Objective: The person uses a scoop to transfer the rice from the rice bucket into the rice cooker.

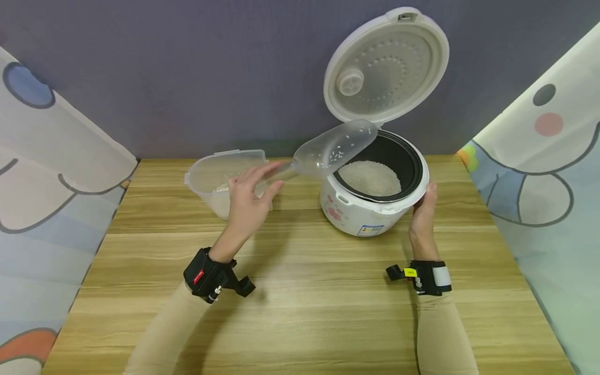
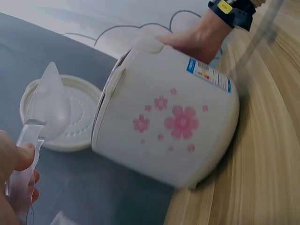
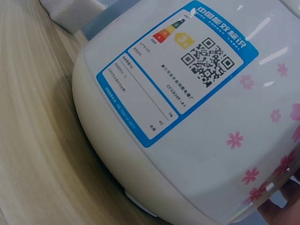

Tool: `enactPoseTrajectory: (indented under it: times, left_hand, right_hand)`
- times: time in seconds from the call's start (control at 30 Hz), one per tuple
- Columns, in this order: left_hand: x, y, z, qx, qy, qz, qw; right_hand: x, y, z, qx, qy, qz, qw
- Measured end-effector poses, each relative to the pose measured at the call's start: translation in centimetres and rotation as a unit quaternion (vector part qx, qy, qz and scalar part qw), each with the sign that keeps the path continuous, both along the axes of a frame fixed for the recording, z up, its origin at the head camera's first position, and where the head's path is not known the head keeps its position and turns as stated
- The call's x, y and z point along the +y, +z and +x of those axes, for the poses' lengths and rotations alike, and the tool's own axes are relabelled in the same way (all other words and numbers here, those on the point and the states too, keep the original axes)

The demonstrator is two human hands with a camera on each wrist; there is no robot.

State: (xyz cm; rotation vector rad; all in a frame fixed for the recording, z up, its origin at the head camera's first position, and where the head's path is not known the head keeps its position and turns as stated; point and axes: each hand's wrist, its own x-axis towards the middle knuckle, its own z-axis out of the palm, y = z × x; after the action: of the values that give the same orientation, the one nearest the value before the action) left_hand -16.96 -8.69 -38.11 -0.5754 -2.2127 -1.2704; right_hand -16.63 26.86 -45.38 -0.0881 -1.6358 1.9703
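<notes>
My left hand (image 1: 248,198) grips the handle of a clear plastic scoop (image 1: 335,148). The scoop's bowl reaches over the near-left rim of a white rice cooker (image 1: 356,216), with a few rice grains clinging inside it. White rice (image 1: 370,178) lies in the cooker's dark inner pot (image 1: 403,156). My right hand (image 1: 423,216) holds the cooker's right side just below the rim, its fingers partly hidden behind the body. In the left wrist view, thumb and fingers wrap the scoop's handle (image 2: 21,187).
A translucent container (image 1: 225,161) with rice in it stands at the left, partly behind my left hand. The cooker's lid (image 1: 386,65) is raised against the grey back wall (image 1: 187,78). Printed cartoon sheets (image 1: 539,156) flank the wooden table (image 1: 319,312).
</notes>
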Motion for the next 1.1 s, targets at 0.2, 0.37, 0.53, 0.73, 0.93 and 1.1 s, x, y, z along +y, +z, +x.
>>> enactPoseTrajectory:
  times: [0.2,0.37,0.53,0.73,0.93,1.1]
  left_hand:
    - [-2.9,-0.2,0.8,0.008,0.028,-0.002,0.9996]
    - [-5.3,0.1,1.6,0.027,0.054,-0.004,0.9982]
    - [-7.8,0.5,2.4,0.040,0.088,-0.016,0.9952]
    - [-11.2,1.3,3.1,0.060,0.135,-0.058,0.9873]
    - [-15.4,2.7,3.8,0.085,0.160,-0.141,0.9733]
    - [-18.5,4.4,4.1,0.112,0.172,-0.205,0.9572]
  right_hand:
    - [0.0,0.1,0.0,-0.001,-0.002,0.014,0.9999]
    - [-0.1,0.1,0.0,0.003,-0.002,0.007,1.0000]
    - [-0.1,0.2,0.1,0.004,-0.007,-0.001,1.0000]
    - [0.0,0.1,0.0,-0.006,-0.014,-0.001,0.9999]
    - [-0.2,0.2,0.0,-0.002,-0.011,-0.004,0.9999]
    - [-0.2,0.2,0.0,0.003,-0.010,-0.015,0.9998]
